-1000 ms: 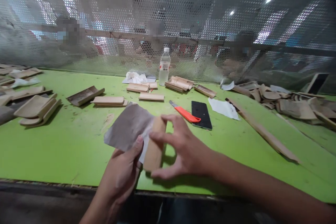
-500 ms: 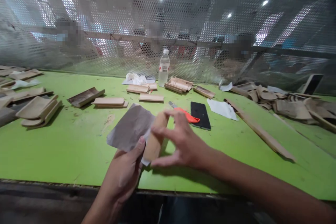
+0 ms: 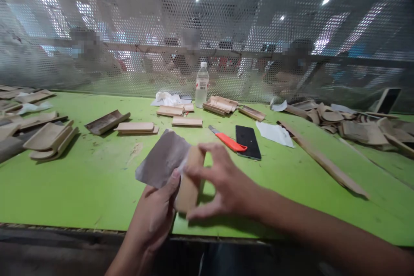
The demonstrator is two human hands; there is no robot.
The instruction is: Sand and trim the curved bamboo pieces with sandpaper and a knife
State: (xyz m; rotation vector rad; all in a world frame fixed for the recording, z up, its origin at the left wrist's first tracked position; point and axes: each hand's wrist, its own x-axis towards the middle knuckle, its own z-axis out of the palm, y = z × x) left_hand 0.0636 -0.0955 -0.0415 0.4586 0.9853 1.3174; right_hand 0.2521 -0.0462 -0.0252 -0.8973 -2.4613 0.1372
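Head view: the light wooden piece (image 3: 188,187) is in hand, with the grey-brown sheet (image 3: 163,155) up against its left side, so handling of this one looks under way. Whether its surfaces are finished cannot be told, as the near edge is blurred. Loose pieces lie farther off, among them a stack (image 3: 51,140) at the left, a flat pair (image 3: 136,127) beyond the sheet and a pile (image 3: 360,133) at the right; nothing shows which are done and which are left.

The wooden piece stands between the two hands, above the near part of the green surface (image 3: 80,189). The fingers of the right hand (image 3: 231,185) arch widely around it, fingertips near its top and thumb by its lower end. The left hand (image 3: 155,209) pinches the sheet under its thumb; its other fingers are mostly hidden. An orange knife (image 3: 229,140) overlaps a phone (image 3: 250,142) beyond the right hand.
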